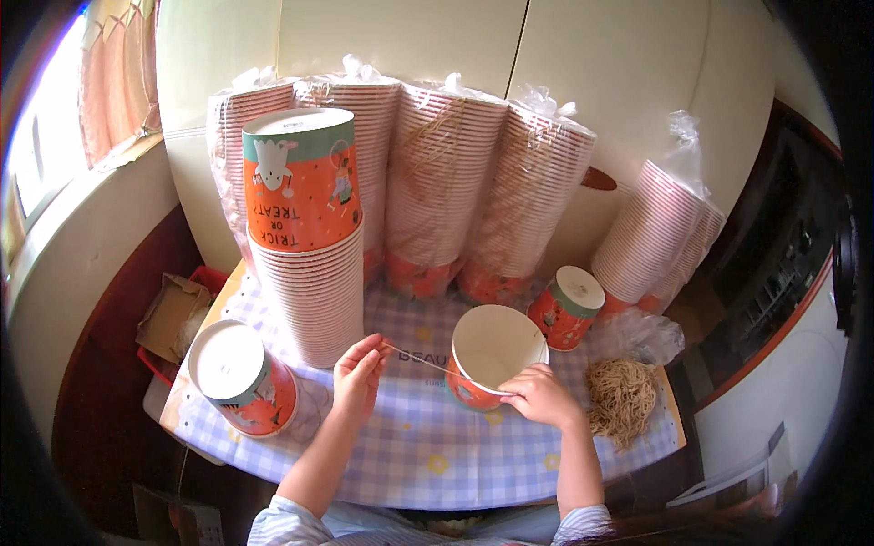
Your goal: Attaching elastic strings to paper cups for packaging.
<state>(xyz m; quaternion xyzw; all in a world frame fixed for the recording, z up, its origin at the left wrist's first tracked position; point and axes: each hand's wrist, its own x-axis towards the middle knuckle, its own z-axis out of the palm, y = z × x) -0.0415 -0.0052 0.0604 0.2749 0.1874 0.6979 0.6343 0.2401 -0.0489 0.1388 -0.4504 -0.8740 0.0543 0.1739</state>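
Note:
An open orange paper bucket (496, 346) with a white inside stands upright before me on the table. A thin pale string (428, 360) runs taut across its near left side. My left hand (358, 375) is closed in a pinch on the string's left end, left of the bucket. At the bucket's near right rim, my right hand (543, 398) is closed where the string ends; its fingertips touch the rim, and whether they grip it too is hidden. To the right lies a tangled heap of beige strings (622, 398).
A tall stack of nested buckets (305, 227) rises at left. An upside-down bucket (244, 378) sits near it; another upturned bucket (566, 308) stands right. Several plastic-wrapped stacks (446, 173) line the back. Crumpled clear plastic (642, 335) lies on the checked tablecloth (364, 455).

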